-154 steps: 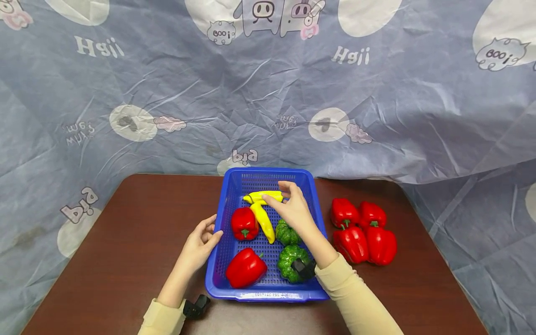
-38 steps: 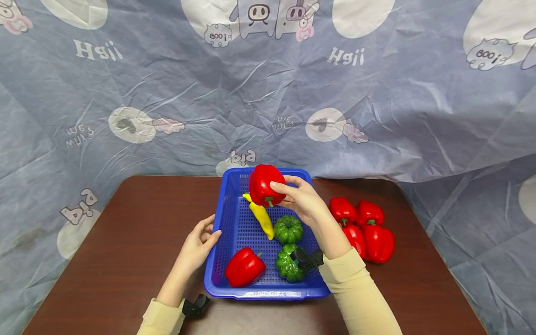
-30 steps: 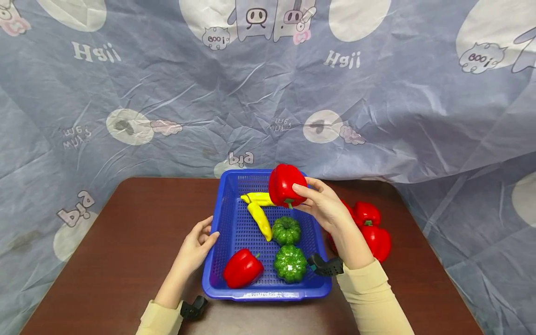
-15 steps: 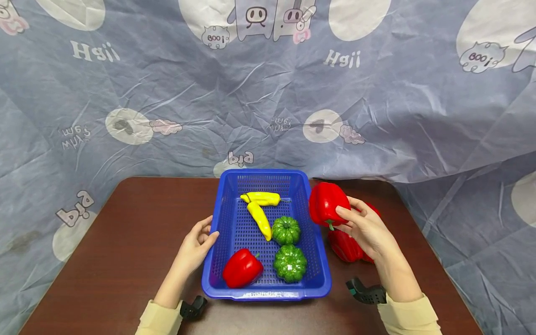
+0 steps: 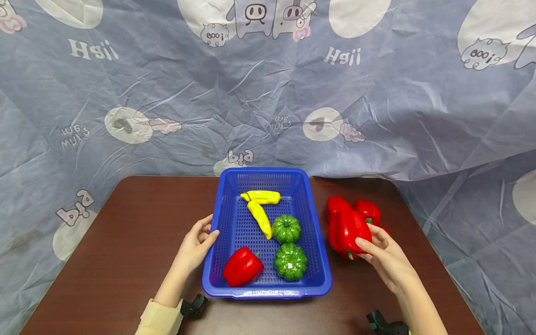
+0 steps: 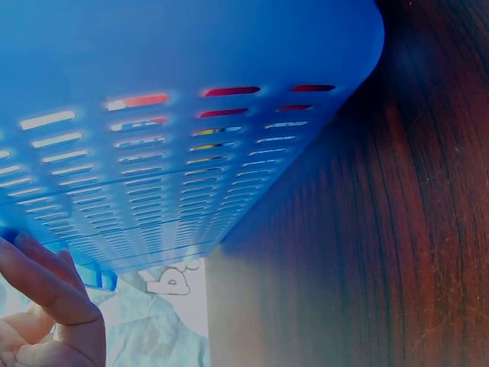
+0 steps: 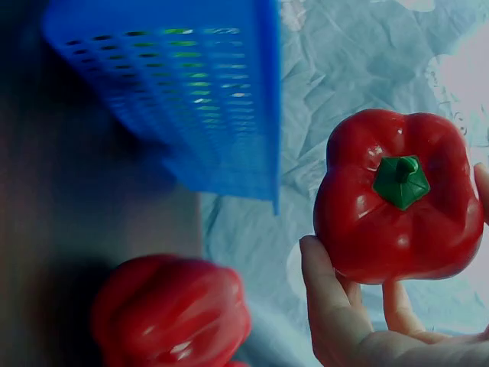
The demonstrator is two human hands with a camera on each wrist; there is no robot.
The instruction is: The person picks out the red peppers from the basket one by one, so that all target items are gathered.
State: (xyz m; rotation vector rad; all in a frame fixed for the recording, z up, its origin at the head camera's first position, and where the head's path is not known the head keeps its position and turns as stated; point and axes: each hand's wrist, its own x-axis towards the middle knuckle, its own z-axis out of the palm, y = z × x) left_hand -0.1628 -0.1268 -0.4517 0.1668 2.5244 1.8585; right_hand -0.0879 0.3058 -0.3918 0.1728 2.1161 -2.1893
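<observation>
My right hand holds a red bell pepper between thumb and fingers, right of the basket. In the right wrist view this pepper turns its green stem toward the camera, with fingers below and beside it. It overlaps the other red bell peppers on the table in the head view, partly hiding them. Another red pepper lies lower in the right wrist view. My left hand grips the left rim of a blue plastic basket, its fingers at the rim's underside.
Inside the basket, two long yellow peppers lie toward the back. Two green pumpkin-like vegetables sit along the right side, and a red bell pepper lies front left. A brown table meets a grey-blue printed cloth behind.
My right hand took a red bell pepper out of the basket, then carried it right and down to the peppers on the table. My left hand has stayed at the rim.
</observation>
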